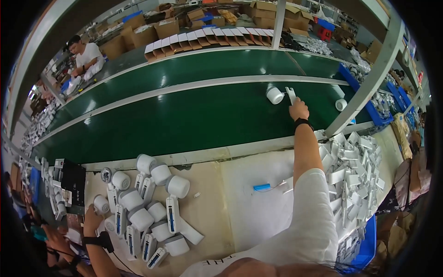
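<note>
On the green conveyor belt [194, 111], my outstretched right hand [299, 110] has its fingers closed on the flat white handle of a round-headed device [275, 95]. The device's white head lies to the left of those fingers. At the far left, beside a pile of similar devices [140, 219], my left hand [92, 220] is curled under another white round-headed device [101, 204] and appears to grip it; its fingers are partly hidden. Many piled devices have a grey rim, and several show an opened handle with a blue strip inside.
Flat white plastic parts [353, 177] are heaped on the right of the bench. A blue piece with wires [262, 187] lies mid-bench. A black box [71, 184] stands at left. One white device [341, 105] sits by the upright post [374, 78]. Another person [86, 57] works across the belt.
</note>
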### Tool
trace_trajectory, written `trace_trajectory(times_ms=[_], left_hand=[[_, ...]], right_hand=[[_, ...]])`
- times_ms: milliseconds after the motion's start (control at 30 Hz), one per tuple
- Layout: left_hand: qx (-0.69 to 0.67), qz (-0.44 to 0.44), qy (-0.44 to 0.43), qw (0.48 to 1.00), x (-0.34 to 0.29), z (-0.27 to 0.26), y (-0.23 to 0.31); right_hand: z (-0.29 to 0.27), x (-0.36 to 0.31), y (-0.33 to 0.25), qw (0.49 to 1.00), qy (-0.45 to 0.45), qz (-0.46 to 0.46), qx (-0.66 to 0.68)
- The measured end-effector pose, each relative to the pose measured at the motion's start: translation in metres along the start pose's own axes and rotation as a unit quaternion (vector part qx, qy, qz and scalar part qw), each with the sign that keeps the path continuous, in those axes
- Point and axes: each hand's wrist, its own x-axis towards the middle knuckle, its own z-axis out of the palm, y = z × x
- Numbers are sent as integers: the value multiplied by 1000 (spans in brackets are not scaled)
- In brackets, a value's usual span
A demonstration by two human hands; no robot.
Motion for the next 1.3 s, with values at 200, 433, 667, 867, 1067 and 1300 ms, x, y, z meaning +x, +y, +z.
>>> trace_trajectory(times_ms=[200,433,667,867,1067,1300], left_hand=[[-97,224,255,936,-27,-51,143],[-624,169,-462,607,-110,-11,316],[-697,36,-575,428,-164,33,360],[-644,82,-574,499,-188,38,348],[-670,62,-540,506,-191,33,333],[-647,178,-569,476,-203,11,340]], right_hand=[[-26,8,-7,978,73,-183,76],[-146,-186,-73,850,103,-507,99],[-174,-374,-35,726,66,-684,27],[-160,-421,-10,646,-18,-763,-29],[-193,-395,-6,793,-44,-575,195],[-145,-368,25,626,-543,-141,542]])
